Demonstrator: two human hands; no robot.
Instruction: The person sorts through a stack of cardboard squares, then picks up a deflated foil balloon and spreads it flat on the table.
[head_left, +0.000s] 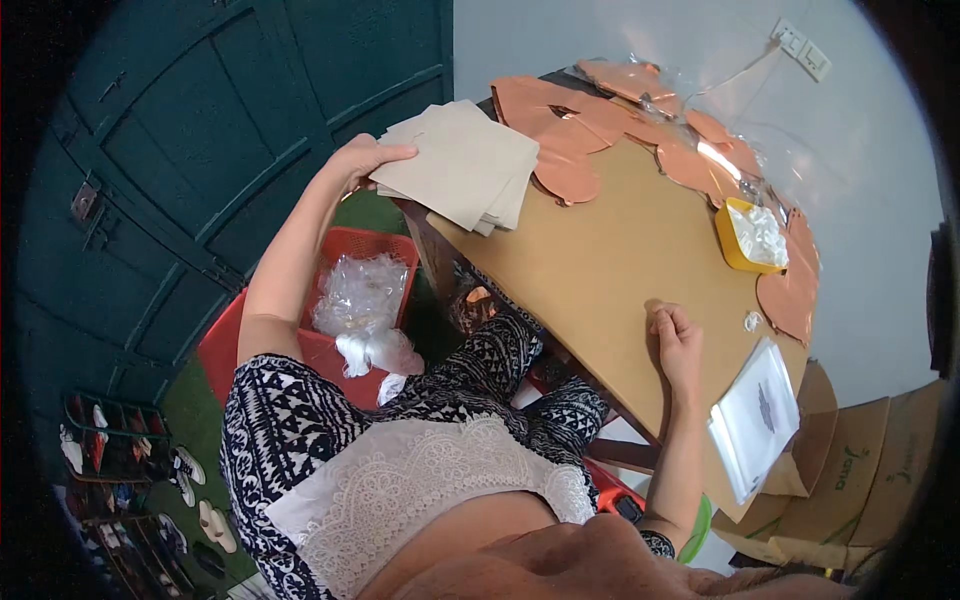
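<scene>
My left hand (362,162) grips the left edge of a stack of beige card sheets (455,165), thumb on top and fingers underneath. The loosely squared stack lies at the table's left corner, partly over its edge. My right hand (679,338) rests on the brown tabletop (590,265), its fingers curled into a loose fist with nothing visible in it. To the right of that forearm lies a pile of white printed sheets in clear plastic (757,420). A small white loop (752,321) sits on the table between that pile and a yellow tray.
Shiny copper-orange cut-out shapes (570,178) line the table's far side. The yellow tray (735,237) holds white strips. A red basket (408,250) of clear plastic stands below on the left. Cardboard boxes (850,470) lean at right; shoe racks (115,440) stand far left.
</scene>
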